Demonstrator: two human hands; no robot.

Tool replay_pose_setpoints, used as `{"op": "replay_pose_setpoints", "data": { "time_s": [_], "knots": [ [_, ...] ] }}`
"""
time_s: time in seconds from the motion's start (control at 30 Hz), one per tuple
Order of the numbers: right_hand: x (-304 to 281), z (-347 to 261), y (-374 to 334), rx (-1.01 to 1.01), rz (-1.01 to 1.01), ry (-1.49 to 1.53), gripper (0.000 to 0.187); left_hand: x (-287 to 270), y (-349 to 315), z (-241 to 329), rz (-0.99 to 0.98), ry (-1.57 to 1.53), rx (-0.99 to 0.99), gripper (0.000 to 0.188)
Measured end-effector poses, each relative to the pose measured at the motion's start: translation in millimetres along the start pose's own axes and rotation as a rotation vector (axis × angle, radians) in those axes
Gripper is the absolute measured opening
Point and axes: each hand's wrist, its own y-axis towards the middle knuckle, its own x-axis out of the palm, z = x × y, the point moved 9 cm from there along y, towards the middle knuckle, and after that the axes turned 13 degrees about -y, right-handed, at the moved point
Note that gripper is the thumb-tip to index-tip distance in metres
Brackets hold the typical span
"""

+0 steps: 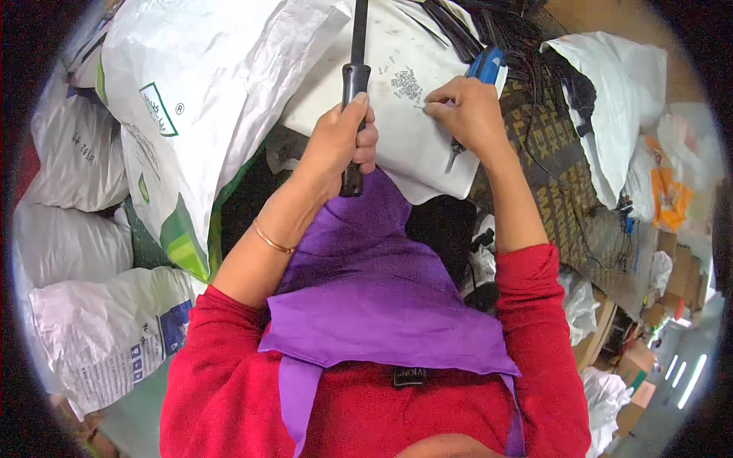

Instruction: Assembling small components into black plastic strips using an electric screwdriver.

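My left hand (336,145) is closed round the black handle (356,80) of a long tool. Its dark straight shaft (360,30) runs up past the top edge, so the far end is out of sight. My right hand (477,114) is curled over a blue electric screwdriver (486,64), whose thin bit (452,159) points down toward me. Thumb and forefinger pinch together beside a pile of small screws (407,84); whatever is between those fingertips is too small to make out. The screws lie on a white sheet (389,126) across my work area.
A big white sack (206,69) with green print stands left, above more stuffed white bags (99,320). Black strips (450,27) lie at the far edge. Right are a dark patterned cloth (534,130), a cable and a white bag (611,91). A purple apron (382,282) covers my lap.
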Motion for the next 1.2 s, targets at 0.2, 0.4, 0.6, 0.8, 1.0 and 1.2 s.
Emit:
{"op": "replay_pose_setpoints", "data": {
  "time_s": [0.2,0.4,0.6,0.8,1.0,1.2],
  "knots": [
    [12,-11,-5,-0.072,-0.007,-0.068,0.014,2,3,-14,-0.078,-0.078,-0.084,0.031],
    [-18,-28,-25,-0.005,0.143,0.389,0.016,10,-11,-24,-0.119,-0.161,-0.143,0.041],
    [-12,-33,-40,0.246,-0.005,0.749,0.020,22,-27,-35,-0.178,-0.083,-0.154,0.042],
    [-7,-52,-75,0.247,0.034,0.913,0.018,19,-17,-8,-0.078,-0.235,0.102,0.045],
    [14,-72,-108,0.293,-0.111,1.059,0.020,19,-5,-7,-0.086,-0.288,0.163,0.044],
    [21,-74,-113,0.351,-0.190,1.003,0.018,18,-5,-9,-0.083,-0.264,0.197,0.043]
  ]
}}
